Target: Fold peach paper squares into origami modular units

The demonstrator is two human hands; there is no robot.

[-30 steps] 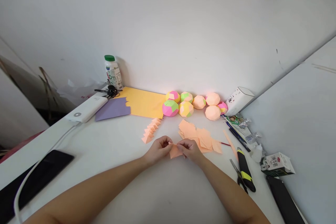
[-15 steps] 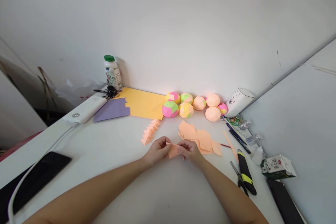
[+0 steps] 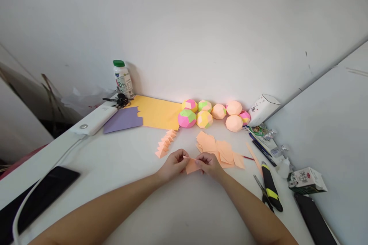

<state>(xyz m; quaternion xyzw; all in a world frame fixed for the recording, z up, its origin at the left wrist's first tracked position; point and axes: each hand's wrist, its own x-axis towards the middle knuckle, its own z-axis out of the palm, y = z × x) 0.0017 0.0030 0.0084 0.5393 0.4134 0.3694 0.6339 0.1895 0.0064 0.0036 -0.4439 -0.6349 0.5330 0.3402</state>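
Observation:
A small peach piece of paper is held between both hands above the white table. My left hand pinches its left edge with thumb and fingers. On the other side, my right hand grips the right edge, its thumb lying on the paper's face. Just beyond the hands lies a loose pile of flat peach paper pieces. A row of folded peach paper pieces stands up to the left of it. Paper balls in pink, green, yellow and peach are lined up against the wall.
Yellow paper and purple paper lie at the back left, beside a bottle and a white power bank. On the right are scissors, a black-and-yellow utility knife, pens and a small carton.
Both hands stay on the peach paper, with hardly any movement. The whole view has shifted very slightly.

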